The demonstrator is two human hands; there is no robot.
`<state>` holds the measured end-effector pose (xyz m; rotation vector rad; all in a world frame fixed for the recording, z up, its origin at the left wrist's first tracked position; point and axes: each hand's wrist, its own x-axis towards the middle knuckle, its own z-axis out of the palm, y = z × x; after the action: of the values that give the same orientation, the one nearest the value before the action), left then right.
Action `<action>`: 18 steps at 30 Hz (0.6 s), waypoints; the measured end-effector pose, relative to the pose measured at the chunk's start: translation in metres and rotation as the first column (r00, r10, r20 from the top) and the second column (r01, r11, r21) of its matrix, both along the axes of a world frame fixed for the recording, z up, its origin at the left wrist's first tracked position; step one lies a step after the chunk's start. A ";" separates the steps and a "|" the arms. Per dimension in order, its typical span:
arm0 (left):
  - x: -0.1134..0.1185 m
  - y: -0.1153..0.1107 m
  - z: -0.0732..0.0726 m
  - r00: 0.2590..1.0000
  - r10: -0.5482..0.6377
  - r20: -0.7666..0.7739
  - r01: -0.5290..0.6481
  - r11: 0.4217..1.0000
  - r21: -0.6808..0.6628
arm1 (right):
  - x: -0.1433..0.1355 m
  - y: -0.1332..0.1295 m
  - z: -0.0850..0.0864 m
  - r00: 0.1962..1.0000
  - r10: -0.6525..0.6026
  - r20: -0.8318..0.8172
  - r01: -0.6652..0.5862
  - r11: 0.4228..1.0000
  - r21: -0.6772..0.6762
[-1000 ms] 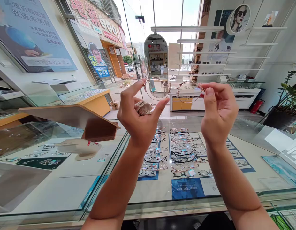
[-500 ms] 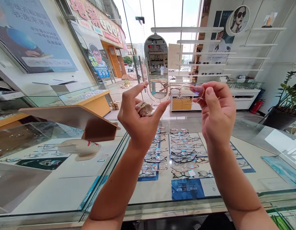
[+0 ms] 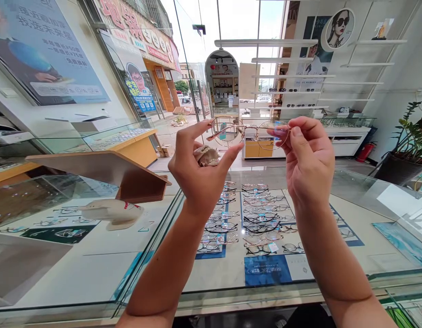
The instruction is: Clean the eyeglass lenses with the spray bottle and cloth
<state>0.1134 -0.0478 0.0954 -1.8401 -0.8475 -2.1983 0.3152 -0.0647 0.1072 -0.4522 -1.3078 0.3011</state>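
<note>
A pair of thin gold-rimmed eyeglasses [image 3: 251, 127] is held up above the glass counter, its clear lenses upright. My right hand [image 3: 309, 157] pinches the right end of the frame between thumb and fingers. At the left end, the index fingertip of my left hand [image 3: 200, 171] is at the rim; I cannot tell whether it presses on it. The left thumb is spread away, below the left lens. Tucked in my left palm is a crumpled greyish-brown cloth [image 3: 208, 157], partly hidden by the hand. One temple shows behind the left lens.
Rows of eyeglass frames [image 3: 261, 216] lie inside the glass display case below my hands. A wooden stand [image 3: 104, 171] and a beige bird-like figure [image 3: 111, 212] are on the left. An arched mirror [image 3: 224, 82], shelves and a potted plant [image 3: 407, 136] are farther off.
The eyeglasses have turned slightly, and the temple behind the left lens now reaches farther left. My right hand has shifted a little left. The left hand is almost unchanged.
</note>
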 end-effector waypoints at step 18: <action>0.018 -0.022 0.014 0.891 -0.355 0.283 0.395 0.914 -0.098 | 0.005 0.011 -0.009 0.989 -0.089 0.121 0.090 0.996 -0.001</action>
<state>0.1310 -0.0696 0.1096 -1.9508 -0.7725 -2.7348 0.3199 -0.0538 0.0978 -0.5397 -1.4001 0.2054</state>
